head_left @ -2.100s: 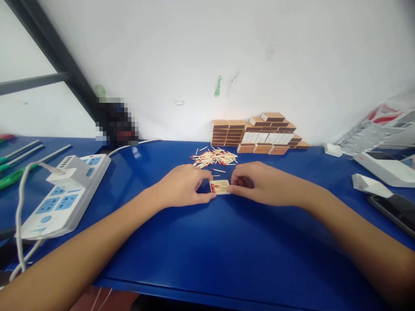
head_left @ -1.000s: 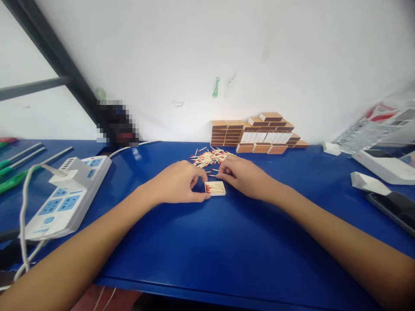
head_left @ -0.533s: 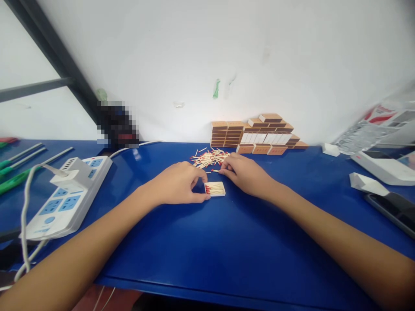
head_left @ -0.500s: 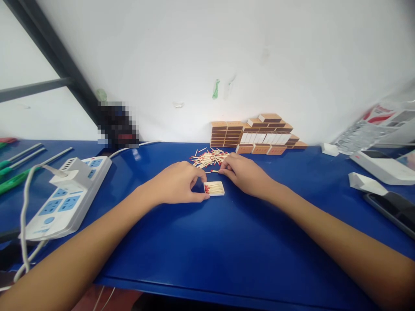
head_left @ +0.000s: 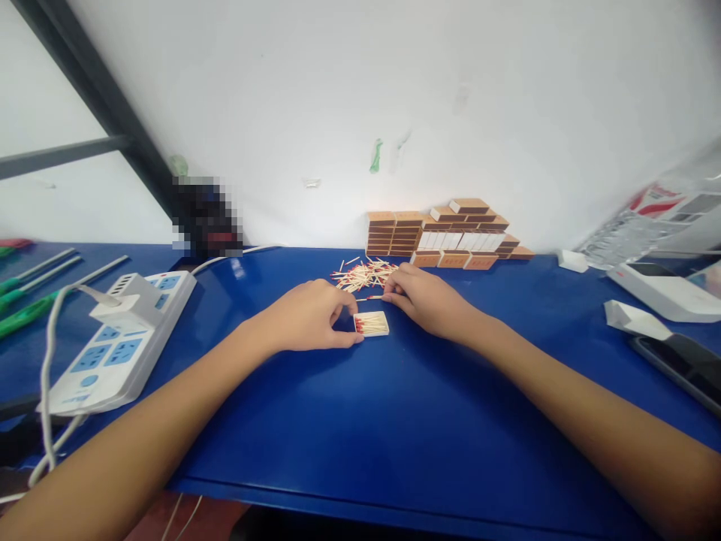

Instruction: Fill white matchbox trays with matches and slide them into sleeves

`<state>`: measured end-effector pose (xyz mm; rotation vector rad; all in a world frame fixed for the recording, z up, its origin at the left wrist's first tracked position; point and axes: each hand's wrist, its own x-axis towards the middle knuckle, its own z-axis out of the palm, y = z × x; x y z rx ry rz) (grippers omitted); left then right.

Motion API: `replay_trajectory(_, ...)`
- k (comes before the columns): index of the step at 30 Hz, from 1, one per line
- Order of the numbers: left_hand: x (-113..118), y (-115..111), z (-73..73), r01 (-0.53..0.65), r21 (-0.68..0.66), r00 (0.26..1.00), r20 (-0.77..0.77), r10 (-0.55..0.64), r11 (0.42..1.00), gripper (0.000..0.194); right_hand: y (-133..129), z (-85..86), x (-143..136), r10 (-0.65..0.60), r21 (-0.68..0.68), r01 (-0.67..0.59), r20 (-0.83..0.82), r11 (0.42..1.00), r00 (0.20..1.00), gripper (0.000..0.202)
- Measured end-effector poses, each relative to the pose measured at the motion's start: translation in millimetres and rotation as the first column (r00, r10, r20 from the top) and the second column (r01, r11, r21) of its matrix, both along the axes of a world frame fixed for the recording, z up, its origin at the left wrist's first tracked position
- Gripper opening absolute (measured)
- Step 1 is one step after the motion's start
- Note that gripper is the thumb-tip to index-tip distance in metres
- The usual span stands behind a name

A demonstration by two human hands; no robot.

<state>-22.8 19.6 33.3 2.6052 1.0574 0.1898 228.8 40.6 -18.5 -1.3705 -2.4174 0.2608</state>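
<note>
Open matchbox tray (head_left: 380,331) holding red-tipped matches (head_left: 372,324), left fingers (head_left: 357,340) touching

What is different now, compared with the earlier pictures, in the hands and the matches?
The right hand has let go of the right end of the match tray and moved away from the person, to a loose match; whether it grips this match is unclear. The left hand still holds the tray's left end. The stacked matchboxes look unchanged.
</note>
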Motion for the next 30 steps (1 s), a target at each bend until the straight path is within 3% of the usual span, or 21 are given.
replay_trajectory(5,0,0,-1.0,0.009,0.003,1.000,0.020,-0.009,1.000,0.026,-1,1.2,-1,-0.018,-0.003,0.018,0.080,1.000,0.997,0.010)
replay_trajectory(11,0,1,-1.1,0.004,0.015,1.000,0.011,-0.004,1.000,0.026,-18,18.6,1,0.097,0.047,-0.096,-0.036,0.994,0.995,0.009)
replay_trajectory(14,0,1,-0.7,0.005,0.007,1.000,0.022,-0.005,1.000,0.025,-33,24.9,-5,0.147,0.040,-0.149,0.047,0.988,0.988,0.013)
replay_trajectory(18,0,0,-0.6,0.005,0.004,1.000,0.027,-0.005,1.000,0.025,-43,21.2,-16,0.161,0.051,-0.168,0.123,0.984,0.979,0.011)
replay_trajectory(26,1,-1,0.6,0.001,0.034,1.000,-0.002,0.000,0.999,0.027,-42,20.8,-15,0.183,-0.052,-0.186,-0.056,0.981,0.981,0.011)
replay_trajectory(30,4,-7,1.7,0.027,0.002,1.000,0.011,-0.027,1.000,0.027,-27,18.0,-21,0.158,0.012,-0.158,-0.153,0.987,0.976,0.010)
